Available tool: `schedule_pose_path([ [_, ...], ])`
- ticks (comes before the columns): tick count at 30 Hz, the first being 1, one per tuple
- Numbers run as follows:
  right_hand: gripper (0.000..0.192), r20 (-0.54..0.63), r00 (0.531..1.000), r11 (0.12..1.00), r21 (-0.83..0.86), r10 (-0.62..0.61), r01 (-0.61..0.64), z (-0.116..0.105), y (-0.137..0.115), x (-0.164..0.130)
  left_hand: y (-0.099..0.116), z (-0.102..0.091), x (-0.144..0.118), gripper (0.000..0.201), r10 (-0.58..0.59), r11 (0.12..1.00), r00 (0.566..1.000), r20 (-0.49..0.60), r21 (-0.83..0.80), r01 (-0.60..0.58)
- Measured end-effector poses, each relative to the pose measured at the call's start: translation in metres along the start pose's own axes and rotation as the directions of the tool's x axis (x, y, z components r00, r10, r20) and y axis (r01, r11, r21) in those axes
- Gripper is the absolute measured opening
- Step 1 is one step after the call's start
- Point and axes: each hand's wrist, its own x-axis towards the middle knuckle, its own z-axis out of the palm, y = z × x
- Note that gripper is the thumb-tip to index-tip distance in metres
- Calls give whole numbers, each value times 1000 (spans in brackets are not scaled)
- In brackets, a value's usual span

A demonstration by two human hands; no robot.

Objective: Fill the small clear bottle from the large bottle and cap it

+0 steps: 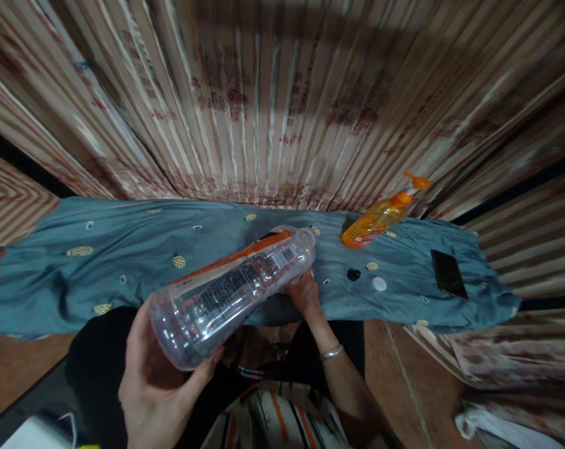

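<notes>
Both forearms are bare — no sleeves reach the left hand or the right hand. A thin silver bangle circles the right wrist. Lower down, dark clothing covers the lap — beside it, fabric striped white, orange and black.

Dim indoor light, soft motion blur throughout, strong wide-angle bending at edges.

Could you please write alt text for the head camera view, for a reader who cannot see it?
Both hands hold a clear plastic bottle tilted: left hand at its base, right hand near its neck. Beyond, a blue cloth carries an orange pump bottle, two caps and a phone.
</notes>
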Motion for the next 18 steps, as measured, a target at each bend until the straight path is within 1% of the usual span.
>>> schedule_pose_path([
  [3,60,-1,1000,1000,26,1,-1,0,0,0,-1,0,0,100,20,1000,1000,11,-17,-20],
  [9,61,0,1000,1000,14,5,-5,1,2,0,1,2,0,97,63,998,998,-10,-12,-63],
  [12,64,-3,1000,1000,5,1,-1,2,5,0,2,2,1,97,38,999,999,-24,-3,-38],
  [18,63,-12,1000,1000,4,-19,19,3,7,0,1,2,1,96,-13,1000,999,-30,6,13],
])
